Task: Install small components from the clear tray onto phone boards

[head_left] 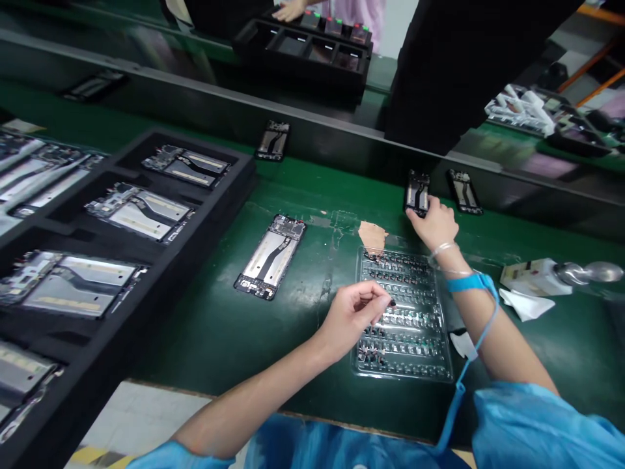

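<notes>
My left hand (354,318) is pinched on a small black part (392,303) above a clear plastic tray (442,365), whose rows of pockets hold more small parts. Farther off, my right hand (433,223) grips the near end of an opened phone (418,189) by the back ledge; a blue strap circles that wrist. Left of the tray, another opened phone (273,257) lies flat on the green table (312,365), touched by neither hand. Beside my right hand, a further phone (464,191) leans at the ledge.
A black foam tray (195,225) with several opened phones fills the left side. One more phone (273,141) is by the ledge (336,140). A white bottle (537,276) and white scraps (525,303) lie right. A person's hand (290,10) shows beyond the ledge.
</notes>
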Demonstrator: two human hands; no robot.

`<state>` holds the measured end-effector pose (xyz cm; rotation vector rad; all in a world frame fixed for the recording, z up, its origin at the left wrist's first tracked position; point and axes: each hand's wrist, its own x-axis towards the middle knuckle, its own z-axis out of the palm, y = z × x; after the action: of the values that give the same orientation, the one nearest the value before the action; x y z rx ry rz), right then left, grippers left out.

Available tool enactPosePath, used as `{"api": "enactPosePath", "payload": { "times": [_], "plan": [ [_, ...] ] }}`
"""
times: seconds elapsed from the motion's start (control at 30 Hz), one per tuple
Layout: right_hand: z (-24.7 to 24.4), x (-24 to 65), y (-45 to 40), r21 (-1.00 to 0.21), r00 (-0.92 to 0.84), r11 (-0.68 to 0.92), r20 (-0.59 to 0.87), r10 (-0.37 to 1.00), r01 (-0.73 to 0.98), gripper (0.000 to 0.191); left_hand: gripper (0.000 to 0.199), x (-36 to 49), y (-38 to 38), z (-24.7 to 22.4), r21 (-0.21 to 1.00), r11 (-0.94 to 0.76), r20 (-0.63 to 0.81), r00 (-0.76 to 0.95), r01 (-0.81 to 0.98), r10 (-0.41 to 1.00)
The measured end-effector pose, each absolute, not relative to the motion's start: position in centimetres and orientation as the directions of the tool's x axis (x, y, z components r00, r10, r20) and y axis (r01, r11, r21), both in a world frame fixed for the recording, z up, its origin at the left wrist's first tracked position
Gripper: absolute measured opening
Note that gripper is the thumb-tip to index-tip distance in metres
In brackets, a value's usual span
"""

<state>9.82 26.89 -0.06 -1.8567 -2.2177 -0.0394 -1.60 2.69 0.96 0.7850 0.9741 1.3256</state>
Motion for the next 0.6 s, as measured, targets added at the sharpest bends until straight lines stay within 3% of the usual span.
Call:
{"api": "enactPosePath", "payload": {
  "times": [0.13,0.3,0.5,0.6],
  "plan": [
    [-1.8,8.5,29.6,-0.084,-0.11,0.127,0.186,0.976,0.988,0.076,0.02,-1.8,2.8,1.2,0.909,0.087,-0.114,-0.042,-0.407,0.993],
    [-2.4,8.4,30.4,-0.101,-0.093,0.115,0.206,0.974,0.988,0.069,0.021,-1.9,2.9,1.2,0.928,0.063,-0.095,-0.07,-0.367,0.993],
    [0.3,9.5,30.7,-0.236,-0.03,0.066,0.153,0.988,0.97,0.074,0.022,-1.8,3.3,0.6,0.912,0.082,-0.129,-0.091,-0.402,0.987],
    [2.2,11.0,26.5,-0.362,-0.141,0.178,0.128,0.982,0.915,0.064,0.021,-2.0,3.7,0.3,0.862,0.088,-0.154,-0.093,-0.499,0.984]
  ]
}}
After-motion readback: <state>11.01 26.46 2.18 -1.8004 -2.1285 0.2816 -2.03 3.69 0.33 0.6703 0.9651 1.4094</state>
